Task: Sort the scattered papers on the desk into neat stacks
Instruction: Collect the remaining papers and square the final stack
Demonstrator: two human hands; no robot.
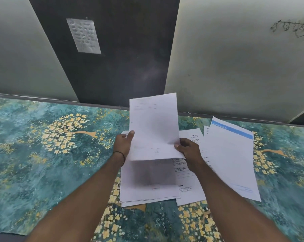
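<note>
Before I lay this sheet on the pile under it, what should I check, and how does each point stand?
1. Grip: the left hand and right hand each hold a lower side of the held sheet: ok.
2. Sheet lifted off the desk, casting a shadow on the stack below: ok.
3. Stack squared: lower sheets stick out along its near edge: not ok.
4. Right side sorted: the blue-header sheet lies askew over loose sheets: not ok.
5. Held sheet belongs with this stack: print too blurred: cannot tell.
</note>
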